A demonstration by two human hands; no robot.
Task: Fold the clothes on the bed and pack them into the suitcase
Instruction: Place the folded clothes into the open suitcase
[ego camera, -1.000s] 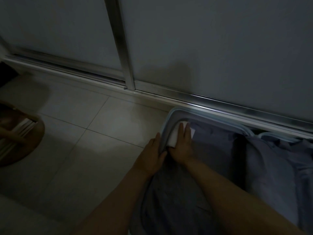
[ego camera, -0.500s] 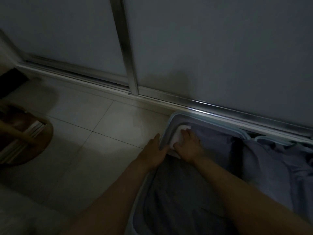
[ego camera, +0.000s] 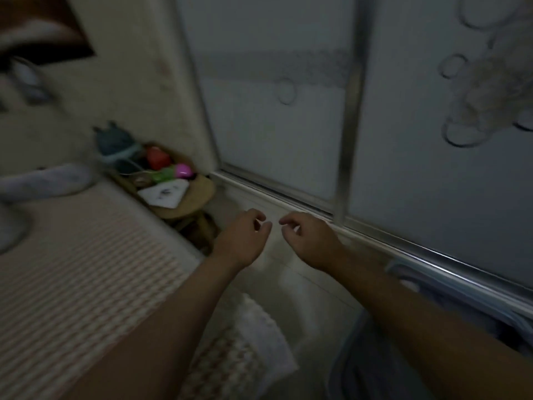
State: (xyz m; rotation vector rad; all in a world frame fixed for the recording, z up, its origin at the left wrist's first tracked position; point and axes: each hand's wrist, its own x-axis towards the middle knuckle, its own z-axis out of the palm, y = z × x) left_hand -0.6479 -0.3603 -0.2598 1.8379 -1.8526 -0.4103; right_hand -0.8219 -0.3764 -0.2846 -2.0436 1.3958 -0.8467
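Both hands hang in the air over the pale floor [ego camera: 311, 287], close together but apart, the left hand [ego camera: 242, 241] and the right hand [ego camera: 310, 241] each with fingers loosely curled and holding nothing. The suitcase [ego camera: 461, 295] lies open at the lower right against the sliding door [ego camera: 288, 125], under the right forearm, with blue-grey cloth [ego camera: 360, 370] in it that may be folded clothing, though the blur makes that unsure. The bed [ego camera: 72, 269] fills the left side, with a small wooden stool [ego camera: 190, 202] of bright oddments beyond its corner.
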